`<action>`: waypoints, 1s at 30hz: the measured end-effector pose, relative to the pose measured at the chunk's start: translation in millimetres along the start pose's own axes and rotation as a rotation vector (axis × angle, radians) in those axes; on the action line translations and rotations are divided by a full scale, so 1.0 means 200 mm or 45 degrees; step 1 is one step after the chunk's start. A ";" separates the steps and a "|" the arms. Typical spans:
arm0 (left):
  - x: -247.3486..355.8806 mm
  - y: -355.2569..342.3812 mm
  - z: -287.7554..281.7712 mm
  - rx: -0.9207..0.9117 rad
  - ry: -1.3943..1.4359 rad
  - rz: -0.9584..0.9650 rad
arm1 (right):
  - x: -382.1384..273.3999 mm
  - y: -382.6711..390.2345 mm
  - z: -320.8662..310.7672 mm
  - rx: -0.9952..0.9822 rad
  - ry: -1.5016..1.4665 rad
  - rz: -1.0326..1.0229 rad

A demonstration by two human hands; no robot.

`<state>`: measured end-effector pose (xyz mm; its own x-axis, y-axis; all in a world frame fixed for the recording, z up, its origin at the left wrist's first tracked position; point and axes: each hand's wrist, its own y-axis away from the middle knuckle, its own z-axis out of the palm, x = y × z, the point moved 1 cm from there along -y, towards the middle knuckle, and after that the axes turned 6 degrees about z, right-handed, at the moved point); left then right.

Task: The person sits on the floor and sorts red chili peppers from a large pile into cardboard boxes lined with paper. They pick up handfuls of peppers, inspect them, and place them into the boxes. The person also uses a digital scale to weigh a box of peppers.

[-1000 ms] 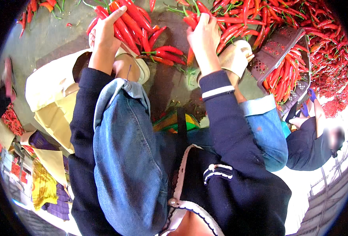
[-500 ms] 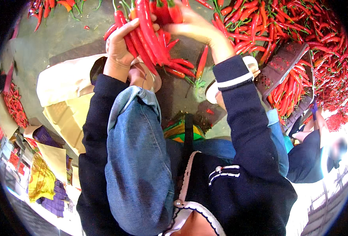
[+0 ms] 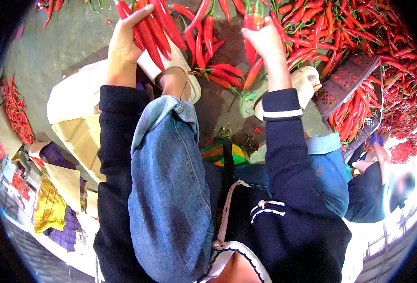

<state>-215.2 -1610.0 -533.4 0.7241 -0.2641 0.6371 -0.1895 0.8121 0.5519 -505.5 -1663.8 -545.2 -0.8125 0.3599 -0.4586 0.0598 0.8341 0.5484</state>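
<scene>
My left hand [image 3: 124, 40] is closed around a bunch of long red chili peppers [image 3: 148, 37] at the top of the view, their tips pointing down. Across from it, my right hand [image 3: 268, 41] grips red chili peppers [image 3: 252, 22], with green stems showing above the fingers. Loose red chilies [image 3: 223, 75] lie on the floor between my hands and close to my feet. Beyond my right hand spreads a large heap of red chilies [image 3: 312, 28].
A dark plastic crate [image 3: 347, 82] holding chilies lies tilted on the right. Pale and yellow sacking [image 3: 79, 132] is by my left leg. Further left are more chilies [image 3: 17, 113] and a yellow bag [image 3: 49, 203]. Another person [image 3: 369, 193] sits at the far right.
My hands were close together at the bunch; now they are apart. The right has moved right, toward the heap, and holds chilies. The left has shifted slightly up and left with its bunch.
</scene>
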 end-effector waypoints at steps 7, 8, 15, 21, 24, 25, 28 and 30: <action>-0.20 -0.28 0.14 -0.115 -0.665 -0.235 | -0.30 0.11 0.28 0.090 0.190 -0.072; -0.25 -0.32 0.16 -0.172 -0.674 -0.118 | -0.30 0.12 0.31 0.222 0.247 -0.207; -0.29 -0.34 0.21 -0.066 -0.788 -0.067 | -0.24 0.06 0.23 0.000 0.091 -0.071; -0.29 -0.37 0.18 0.023 -0.787 0.023 | -0.51 0.01 -0.06 0.058 -0.017 -0.089; -0.42 -0.39 0.20 -0.008 -0.965 0.031 | -0.45 -0.15 0.16 0.286 0.228 -0.365; -0.42 -0.37 0.21 -0.040 -0.969 0.101 | -0.50 -0.13 0.15 0.209 0.272 -0.315; -0.43 -0.34 0.28 0.104 -1.091 0.018 | -0.41 -0.17 0.18 0.138 -0.026 -0.139; -0.41 -0.28 0.30 0.081 -1.069 0.026 | -0.29 -0.20 0.24 0.128 -0.295 -0.053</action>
<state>-304.4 -1664.5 -583.9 -0.0086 -0.5695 0.8220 -0.2521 0.7967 0.5493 -432.5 -1699.2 -574.0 -0.6616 0.4007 -0.6339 0.0955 0.8834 0.4588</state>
